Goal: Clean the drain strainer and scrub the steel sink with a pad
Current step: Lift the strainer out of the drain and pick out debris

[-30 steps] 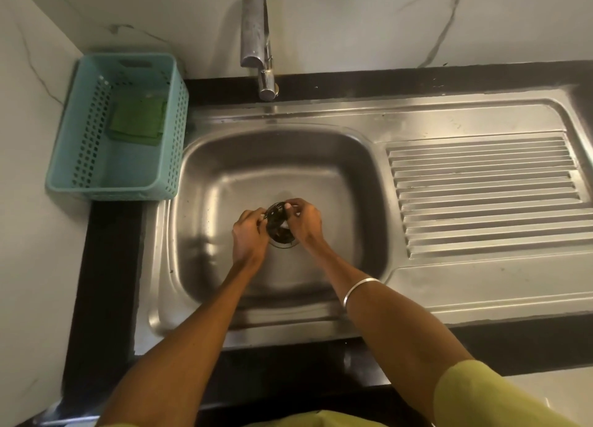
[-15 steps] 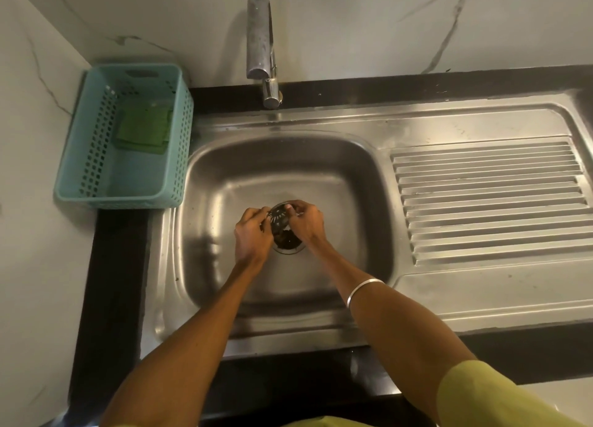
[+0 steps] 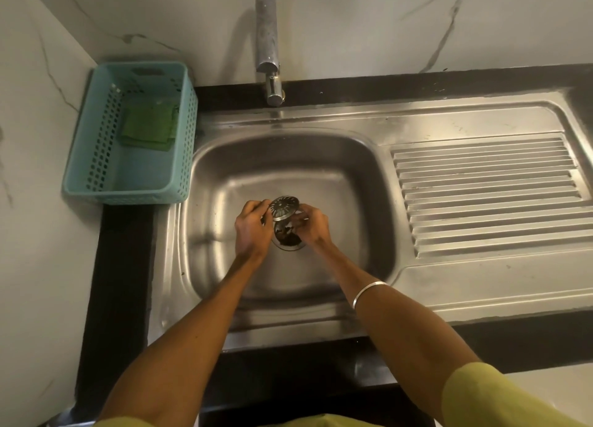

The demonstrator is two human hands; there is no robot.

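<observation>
Holding the strainer (image 3: 284, 207) tilted above the drain (image 3: 288, 238), both hands, left hand (image 3: 252, 230) and right hand (image 3: 313, 226), close their fingers on its rim. Dark dirt, probably food, fills the drain. A green pad (image 3: 148, 126) lies in the blue basket (image 3: 96, 157) beside the sink (image 3: 224, 176).

You had a teal basket (image 3: 96, 157) on the black counter (image 3: 118, 266) in the left corner, against the marble wall (image 3: 353, 19). A chrome tap (image 3: 268, 41) stood at the back. A bangle (image 3: 369, 293) and a yellow-green sleeve (image 3: 500, 397) showed at lower right.
</observation>
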